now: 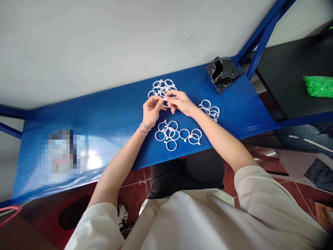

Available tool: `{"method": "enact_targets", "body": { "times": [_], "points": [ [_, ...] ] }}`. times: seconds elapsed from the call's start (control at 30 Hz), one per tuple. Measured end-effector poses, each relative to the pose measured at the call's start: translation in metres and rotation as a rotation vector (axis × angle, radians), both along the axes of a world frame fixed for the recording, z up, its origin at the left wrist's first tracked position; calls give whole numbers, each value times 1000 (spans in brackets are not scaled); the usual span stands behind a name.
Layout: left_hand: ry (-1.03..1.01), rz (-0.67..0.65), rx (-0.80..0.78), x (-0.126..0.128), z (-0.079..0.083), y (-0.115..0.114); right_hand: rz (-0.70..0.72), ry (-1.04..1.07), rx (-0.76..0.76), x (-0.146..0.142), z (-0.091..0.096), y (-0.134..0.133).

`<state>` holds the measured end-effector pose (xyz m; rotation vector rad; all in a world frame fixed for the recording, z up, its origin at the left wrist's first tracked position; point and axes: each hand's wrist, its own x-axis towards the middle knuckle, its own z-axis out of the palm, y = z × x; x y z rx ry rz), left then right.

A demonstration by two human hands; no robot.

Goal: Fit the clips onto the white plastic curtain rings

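My left hand (152, 110) and my right hand (181, 102) meet over the blue table, their fingertips pinched close together. Between them shows a small white part of a curtain ring (164, 99); most of it is hidden by the fingers. Just behind the hands lies a pile of white plastic curtain rings (157, 84), each with a small eyelet. Nearer to me, below both hands, is a second loose group of rings (171, 145), some overlapping. A third, smaller cluster (206, 103) rests to the right, beside my right forearm.
A crumpled black plastic bag (226, 74) sits at the table's back right corner. Blue metal frame bars (262, 43) rise at the right, past which a green packet (318, 86) lies on a dark surface. A blurred-out item (61, 152) is on the table's left part.
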<state>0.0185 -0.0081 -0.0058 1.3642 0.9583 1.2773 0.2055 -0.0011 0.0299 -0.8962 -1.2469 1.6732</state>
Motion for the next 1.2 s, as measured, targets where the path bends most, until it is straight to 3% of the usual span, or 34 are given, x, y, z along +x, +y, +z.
{"method": "enact_targets", "body": {
  "times": [0.47,0.6,0.8,0.93,1.2],
  "points": [
    [-53,-20,-124,-4,-3,4,25,-237,246,15,12,-3],
    [-63,-23,-89,-4,1,2,25,-299,320,13,8,-3],
    [38,-47,68,-2,-3,-2,-96,-347,427,8,-3,0],
    [72,-22,43,1,-6,-6,-152,-429,420,7,-1,-2],
    [65,-47,-16,6,5,-10,-194,-461,343,1,4,-7]
  ]
}}
